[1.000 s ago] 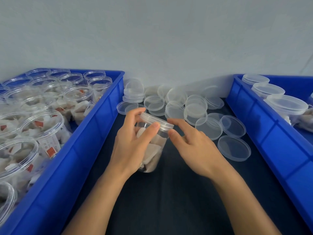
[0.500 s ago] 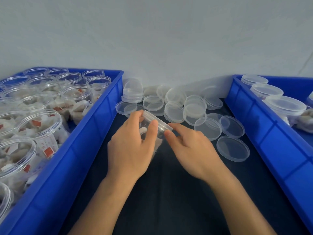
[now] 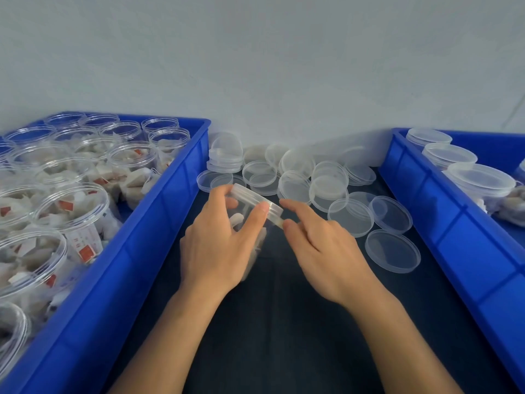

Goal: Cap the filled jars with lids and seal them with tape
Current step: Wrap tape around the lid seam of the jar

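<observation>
Two blue plastic crates are standing on a dark table (image 3: 284, 336) against a pale wall (image 3: 255, 52). The left crate (image 3: 136, 251) is holding many open clear jars (image 3: 71, 211) with white packets inside; about fifteen rims are showing, but the exact number cannot be told, because some are cut off at the edge. The right crate (image 3: 454, 237) is holding at least three capped jars (image 3: 480, 180) in a row.

Between the crates, loose clear lids (image 3: 329, 180) are lying in a heap near the wall, roughly twenty of them, many overlapping, and one small stack (image 3: 225, 160) is standing just beside the left crate.

In front of the heap, the left hand (image 3: 218, 245) is gripping one filled jar (image 3: 252, 231), tilted toward the right, with fingers and thumb curled around its upper part. A clear lid (image 3: 255, 199) is sitting on this jar. The right hand (image 3: 321, 248) is pinching a small end of clear tape (image 3: 279, 221) at the lid's edge, between thumb and forefinger, while the other fingers are lying loosely bent.
</observation>
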Motion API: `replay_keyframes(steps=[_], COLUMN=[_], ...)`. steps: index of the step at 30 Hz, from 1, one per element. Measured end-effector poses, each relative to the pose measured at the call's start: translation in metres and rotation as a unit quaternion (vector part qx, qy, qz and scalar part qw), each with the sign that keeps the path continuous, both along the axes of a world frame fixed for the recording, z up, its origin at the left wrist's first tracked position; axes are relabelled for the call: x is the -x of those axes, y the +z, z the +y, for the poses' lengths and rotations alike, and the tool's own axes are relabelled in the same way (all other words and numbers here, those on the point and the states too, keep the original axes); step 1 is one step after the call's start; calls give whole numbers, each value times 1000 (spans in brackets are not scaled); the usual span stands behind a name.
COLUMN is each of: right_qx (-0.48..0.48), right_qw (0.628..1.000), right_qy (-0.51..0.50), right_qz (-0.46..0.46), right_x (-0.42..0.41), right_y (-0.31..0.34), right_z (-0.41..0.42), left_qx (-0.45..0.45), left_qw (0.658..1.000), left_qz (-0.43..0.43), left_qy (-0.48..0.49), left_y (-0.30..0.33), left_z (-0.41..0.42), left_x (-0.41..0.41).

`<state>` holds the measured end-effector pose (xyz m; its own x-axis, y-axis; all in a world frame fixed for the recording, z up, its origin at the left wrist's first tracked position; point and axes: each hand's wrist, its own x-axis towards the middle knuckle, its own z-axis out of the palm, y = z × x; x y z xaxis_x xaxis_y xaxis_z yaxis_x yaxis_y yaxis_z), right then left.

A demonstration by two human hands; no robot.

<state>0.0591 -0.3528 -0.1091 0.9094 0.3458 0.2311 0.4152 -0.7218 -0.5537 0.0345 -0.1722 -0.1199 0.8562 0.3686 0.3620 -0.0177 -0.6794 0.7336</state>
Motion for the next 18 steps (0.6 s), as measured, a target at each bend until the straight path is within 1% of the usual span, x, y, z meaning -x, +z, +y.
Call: replay_keyframes(steps=[3, 10, 18], right_qx=[30, 41, 49], right_qw=[999, 998, 997], right_qy=[-4, -17, -19], right_qz=[-21, -42, -49], right_x=[1, 1, 3], right_y=[0, 1, 5], right_z=[2, -1, -2], left_qx=[34, 134, 175], left_qw=[999, 990, 983], left_qz=[-1, -6, 4], left_qy=[-7, -38, -55], left_y=[1, -2, 0], left_z=[-1, -2, -2], left_x=[1, 0, 0])
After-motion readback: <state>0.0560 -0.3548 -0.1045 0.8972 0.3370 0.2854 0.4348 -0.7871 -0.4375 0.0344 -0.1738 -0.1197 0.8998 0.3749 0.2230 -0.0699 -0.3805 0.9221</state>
